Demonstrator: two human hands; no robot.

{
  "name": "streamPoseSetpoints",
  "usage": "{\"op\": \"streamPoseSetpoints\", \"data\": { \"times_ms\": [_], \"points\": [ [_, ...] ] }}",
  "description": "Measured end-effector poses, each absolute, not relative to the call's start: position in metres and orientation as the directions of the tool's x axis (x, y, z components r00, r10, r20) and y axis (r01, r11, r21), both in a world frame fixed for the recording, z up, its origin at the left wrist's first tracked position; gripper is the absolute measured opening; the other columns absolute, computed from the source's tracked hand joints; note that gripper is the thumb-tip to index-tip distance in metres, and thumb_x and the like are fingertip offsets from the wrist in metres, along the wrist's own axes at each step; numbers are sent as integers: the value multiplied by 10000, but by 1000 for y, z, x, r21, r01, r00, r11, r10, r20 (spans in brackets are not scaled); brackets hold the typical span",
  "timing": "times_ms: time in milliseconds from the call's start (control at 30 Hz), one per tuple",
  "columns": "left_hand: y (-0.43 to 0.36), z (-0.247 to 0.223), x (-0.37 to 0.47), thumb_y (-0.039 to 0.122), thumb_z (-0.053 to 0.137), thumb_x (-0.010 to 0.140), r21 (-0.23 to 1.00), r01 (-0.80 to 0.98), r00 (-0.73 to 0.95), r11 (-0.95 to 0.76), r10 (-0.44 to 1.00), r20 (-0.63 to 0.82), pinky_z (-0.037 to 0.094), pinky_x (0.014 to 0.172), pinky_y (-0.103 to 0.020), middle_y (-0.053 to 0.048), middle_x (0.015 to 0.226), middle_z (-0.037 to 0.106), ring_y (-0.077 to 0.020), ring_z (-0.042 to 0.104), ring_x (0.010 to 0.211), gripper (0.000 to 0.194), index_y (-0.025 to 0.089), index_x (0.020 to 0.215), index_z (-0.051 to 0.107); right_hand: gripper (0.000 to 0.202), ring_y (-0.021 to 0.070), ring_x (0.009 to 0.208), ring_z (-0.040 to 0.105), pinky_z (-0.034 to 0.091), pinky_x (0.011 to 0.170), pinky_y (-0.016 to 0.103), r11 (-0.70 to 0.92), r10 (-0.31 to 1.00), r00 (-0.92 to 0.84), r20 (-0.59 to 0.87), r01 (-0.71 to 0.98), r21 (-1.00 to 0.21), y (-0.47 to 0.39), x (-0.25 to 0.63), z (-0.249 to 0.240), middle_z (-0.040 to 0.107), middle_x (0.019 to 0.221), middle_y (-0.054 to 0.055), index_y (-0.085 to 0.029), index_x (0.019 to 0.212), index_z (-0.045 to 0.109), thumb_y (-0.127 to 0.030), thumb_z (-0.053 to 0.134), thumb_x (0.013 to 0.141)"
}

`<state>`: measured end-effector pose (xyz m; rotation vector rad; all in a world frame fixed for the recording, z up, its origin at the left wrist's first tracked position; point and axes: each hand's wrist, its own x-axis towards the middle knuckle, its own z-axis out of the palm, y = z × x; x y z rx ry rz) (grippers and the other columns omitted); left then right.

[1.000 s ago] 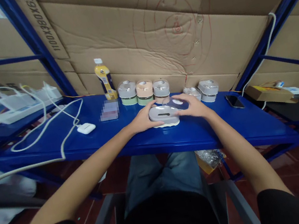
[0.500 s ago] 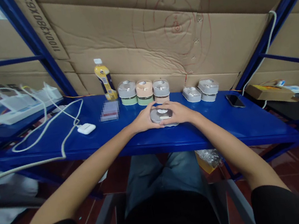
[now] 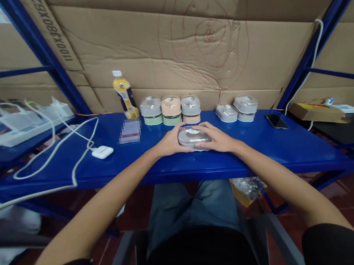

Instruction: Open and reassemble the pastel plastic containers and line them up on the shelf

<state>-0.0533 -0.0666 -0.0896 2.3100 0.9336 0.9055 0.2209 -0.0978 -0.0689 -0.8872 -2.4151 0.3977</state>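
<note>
A low grey rounded box with a glossy clear top (image 3: 194,136) rests on the blue shelf in front of me. My left hand (image 3: 171,143) wraps around its left side, the thumb along the near edge and the fingers behind. From the right, my right hand (image 3: 217,138) curves around the same box, with its fingers touching the top and the thumb at the front. Just behind stand three two-tier stacks of similar boxes: grey on green (image 3: 151,109), peach on green (image 3: 171,110) and grey on peach (image 3: 191,108).
Farther right are a single grey box (image 3: 227,113), a grey stack (image 3: 246,108) and a phone (image 3: 276,120). Leftward are a yellow bottle (image 3: 125,95), a blurred-out packet (image 3: 130,131), a white earbud case (image 3: 102,152) and loose cables (image 3: 74,166). Cardboard (image 3: 135,36) backs the blue shelf (image 3: 169,169).
My right hand has shifted slightly right and its fingers have drawn back, so more of the grey box's top shows. My left hand stays on the box's left side.
</note>
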Motion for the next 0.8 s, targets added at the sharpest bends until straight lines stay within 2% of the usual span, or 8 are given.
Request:
{"op": "streamPoseSetpoints", "data": {
  "times_ms": [267,367,433,533,633,700,800],
  "points": [
    [-68,-90,-54,606,990,621,623,409,552,-667,724,413,485,1209,-603,-214,1559,620,-438,611,1441,1166,194,1577,463,817,359,1487,540,450,1270,573,735,674,-646,357,542,-407,-101,224,-73,502,1554,145,-322,1697,412,-691,637,1004],
    [-68,-91,-55,598,968,673,596,417,558,-686,711,429,481,1224,-600,-207,1571,614,-432,606,1449,1065,190,1542,507,803,367,1511,525,466,1260,553,745,665,-679,312,574,-339,-110,234,-68,434,1646,156,-314,1729,351,-670,567,1042],
    [-66,-93,-55,581,922,752,593,392,567,-703,693,446,491,1222,-596,-213,1587,603,-415,618,1443,974,184,1541,511,803,373,1443,588,522,1201,540,708,706,-657,264,658,-258,-123,243,-62,461,1630,163,-321,1746,313,-659,546,1056],
    [-62,-99,-54,517,810,884,591,365,578,-719,673,462,539,1185,-582,-217,1516,666,-374,688,1366,763,166,1506,543,794,389,1265,695,583,1069,523,531,833,-513,208,846,-42,-147,252,-51,608,1444,188,-295,1748,319,-659,523,1072],
    [-59,-103,-53,479,738,944,579,400,557,-711,690,462,569,1161,-572,-208,1425,725,-351,724,1315,613,159,1444,585,758,407,1173,733,578,989,498,285,928,-312,204,946,154,-159,251,-44,680,1335,223,-248,1717,378,-665,473,1092],
    [-60,-103,-53,477,729,949,568,422,553,-706,698,456,576,1154,-574,-203,1413,729,-348,727,1306,571,162,1409,605,729,411,1166,741,566,973,488,164,955,-204,215,968,192,-153,246,-43,698,1326,251,-212,1688,413,-651,444,1107],
    [-61,-100,-52,490,723,935,543,453,555,-707,700,449,582,1143,-578,-204,1390,728,-353,732,1279,538,154,1348,641,687,422,1192,744,557,977,501,66,969,-100,224,986,155,-124,237,-40,692,1377,285,-171,1656,438,-596,468,1117]
  ]
}}
